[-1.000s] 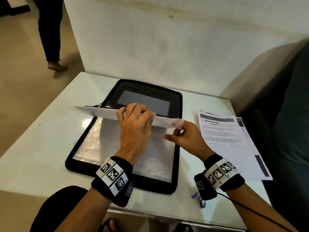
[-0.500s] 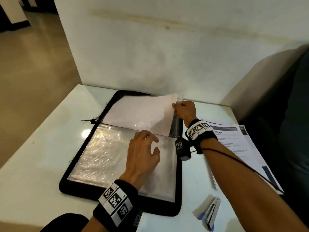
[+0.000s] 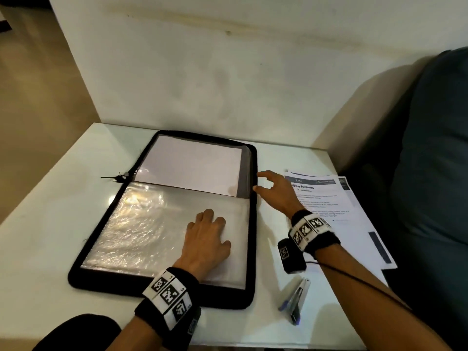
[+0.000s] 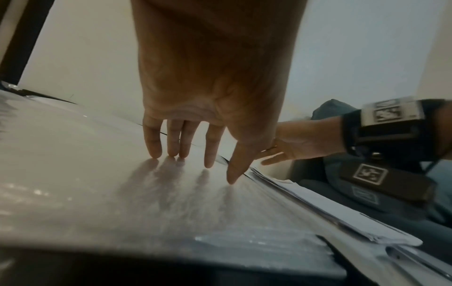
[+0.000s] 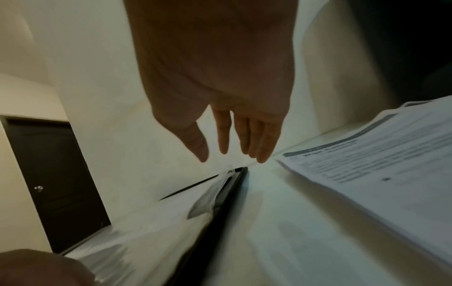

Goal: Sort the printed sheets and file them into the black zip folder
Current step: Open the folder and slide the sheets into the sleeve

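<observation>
The black zip folder (image 3: 76, 272) lies unzipped and spread flat on the white table (image 3: 45, 224). Its far half holds a clear sleeve with a white sheet (image 3: 187, 168) inside, lying flat. The near half shows a shiny plastic sleeve (image 3: 141, 229). My left hand (image 3: 207, 236) rests flat on that near sleeve, fingers straight, as the left wrist view confirms with fingertips (image 4: 154, 151) touching the plastic. My right hand (image 3: 276, 188) hovers empty beside the folder's right edge, fingers loose. A stack of printed sheets (image 3: 336, 206) headed "Wipe Railings" lies to the right (image 5: 381, 154).
A stapler (image 3: 296, 300) lies on the table near the front right. The zip pull (image 3: 114, 177) sticks out at the folder's left side. A wall runs behind the table, a dark cushioned seat (image 3: 435, 160) stands at the right, and floor drops off on the left.
The sleeve page that both hands held upright has been turned over and now lies flat on the far half. My right hand let go and drew back right; my left hand settled on the near sleeve.
</observation>
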